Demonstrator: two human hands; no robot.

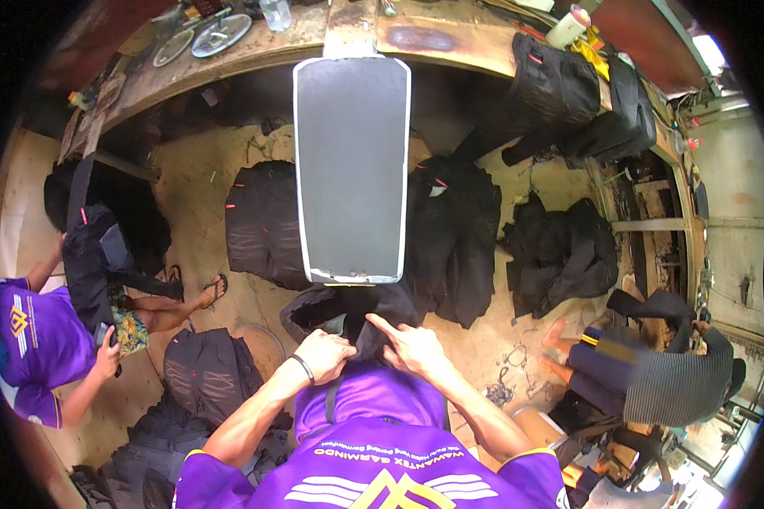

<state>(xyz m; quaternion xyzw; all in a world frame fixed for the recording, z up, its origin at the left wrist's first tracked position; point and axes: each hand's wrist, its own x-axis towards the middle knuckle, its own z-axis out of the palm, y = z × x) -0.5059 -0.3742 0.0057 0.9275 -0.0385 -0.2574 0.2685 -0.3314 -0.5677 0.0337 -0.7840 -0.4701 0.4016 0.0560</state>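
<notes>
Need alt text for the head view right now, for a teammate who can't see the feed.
Seen from above, the person's left hand and right hand grip a black garment at the near end of a dark, white-edged flat board. Piles of black garments lie on the sandy floor, with two other people seated at either side.

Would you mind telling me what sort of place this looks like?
Probably a small garment printing workshop. Both hands, left hand and right hand, grip a black garment at a flat dark pallet board, with piles of black garments on the dirt floor.
</notes>
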